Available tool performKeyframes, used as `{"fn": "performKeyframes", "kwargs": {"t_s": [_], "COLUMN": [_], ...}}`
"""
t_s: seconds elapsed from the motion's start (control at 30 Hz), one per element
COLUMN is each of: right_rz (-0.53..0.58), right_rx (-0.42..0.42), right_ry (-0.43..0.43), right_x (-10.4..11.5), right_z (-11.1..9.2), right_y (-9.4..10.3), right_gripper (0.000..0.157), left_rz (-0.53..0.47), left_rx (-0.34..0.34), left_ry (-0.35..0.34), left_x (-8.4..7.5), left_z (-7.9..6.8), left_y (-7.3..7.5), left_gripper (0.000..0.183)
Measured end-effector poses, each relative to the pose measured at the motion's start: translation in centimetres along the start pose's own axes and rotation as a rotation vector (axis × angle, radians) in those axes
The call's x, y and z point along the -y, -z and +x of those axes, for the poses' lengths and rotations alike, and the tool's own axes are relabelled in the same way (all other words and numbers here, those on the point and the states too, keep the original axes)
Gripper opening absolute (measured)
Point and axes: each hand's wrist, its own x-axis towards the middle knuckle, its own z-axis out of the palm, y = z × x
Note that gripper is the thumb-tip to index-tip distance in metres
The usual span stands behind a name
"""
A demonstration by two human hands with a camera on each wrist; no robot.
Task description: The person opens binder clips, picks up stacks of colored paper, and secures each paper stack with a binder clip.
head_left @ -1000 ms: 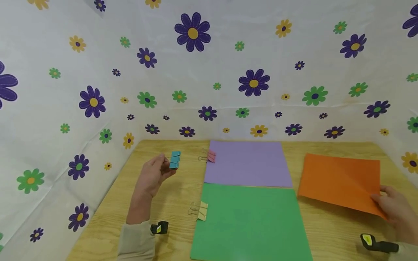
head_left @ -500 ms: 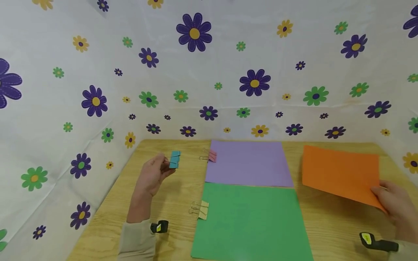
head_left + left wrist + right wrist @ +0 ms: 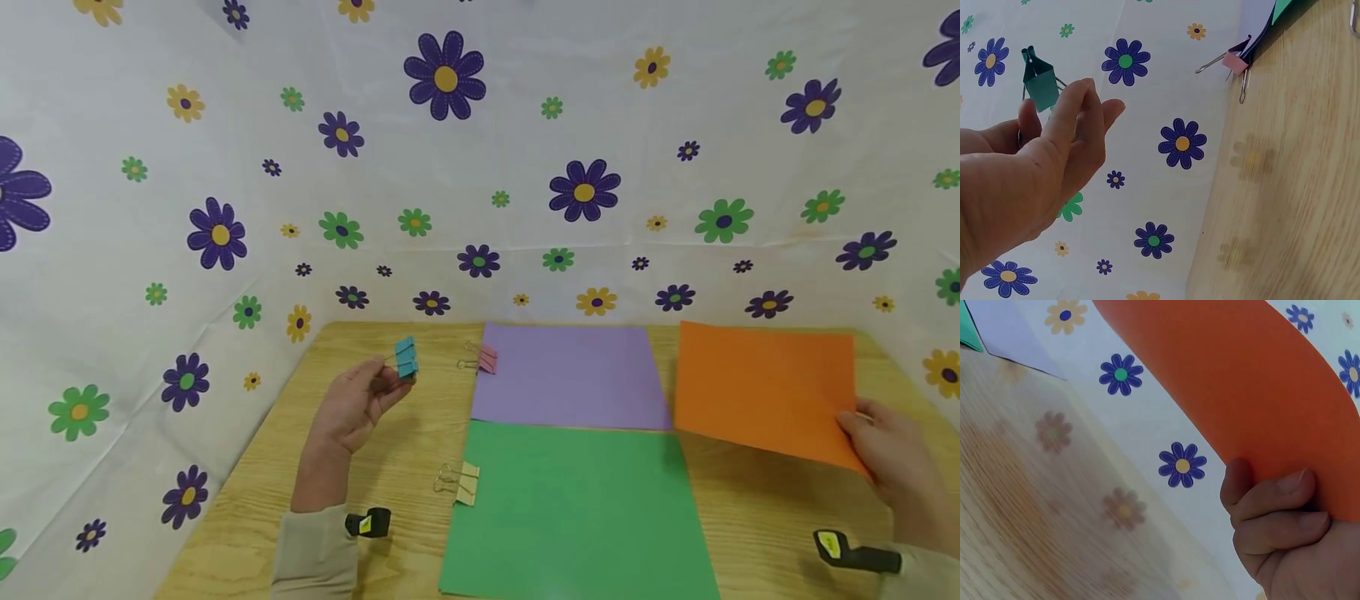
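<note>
My left hand (image 3: 352,408) pinches a blue binder clip (image 3: 407,357) by its wire handles, raised over the left part of the table. In the left wrist view the clip (image 3: 1042,89) shows its jaws meeting at the top, with thumb and fingers at its handles. At the right, my right hand (image 3: 892,442) grips the near right corner of orange paper (image 3: 765,387), thumb on top. The paper is lifted and tilted, its left edge beside the purple paper (image 3: 570,375). Curled fingers show under the orange paper (image 3: 1241,387) in the right wrist view.
A pink binder clip (image 3: 487,359) sits on the purple paper's left edge. Green paper (image 3: 577,517) lies nearer, with a cream binder clip (image 3: 466,484) on its left edge. A flowered white cloth (image 3: 510,150) walls the back and sides of the wooden table (image 3: 405,475).
The orange paper has risen and moved left with my right hand. My left hand has tilted the blue binder clip and shifted it slightly up.
</note>
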Motion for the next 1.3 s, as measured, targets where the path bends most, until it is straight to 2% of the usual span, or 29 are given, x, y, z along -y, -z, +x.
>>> {"fn": "performKeyframes", "kwargs": {"t_s": [0.2, 0.37, 0.67, 0.83, 1.07, 1.17, 1.3], "right_rz": [-0.023, -0.036, 0.002, 0.043, 0.093, 0.093, 0.100], "right_rx": [-0.001, -0.005, -0.006, 0.026, 0.049, 0.042, 0.040], "right_ry": [0.020, 0.050, 0.057, 0.051, 0.051, 0.062, 0.077], "right_x": [0.8, 1.3, 2.0, 2.8, 4.0, 4.3, 4.6], "right_z": [-0.2, -0.3, -0.5, -0.6, -0.8, -1.0, -1.1], "right_y": [-0.6, -1.0, -1.4, -1.5, -2.1, -2.4, -2.6], "right_gripper": [0.056, 0.054, 0.057, 0.055, 0.054, 0.051, 0.048], "left_rz": [0.168, 0.209, 0.129, 0.138, 0.143, 0.116, 0.070], "left_rx": [-0.008, -0.029, -0.018, 0.004, 0.028, 0.034, 0.042], "left_ry": [0.011, -0.002, -0.035, -0.041, -0.027, -0.016, -0.022], "left_x": [0.2, 0.2, -0.1, -0.1, -0.5, -0.5, -0.5], "left_z": [-0.1, -0.2, -0.2, -0.3, -0.3, -0.3, -0.1], "left_y": [0.1, -0.2, -0.6, -0.9, -1.3, -1.4, -1.5], "left_gripper": [0.032, 0.028, 0.026, 0.017, 0.044, 0.047, 0.040]}}
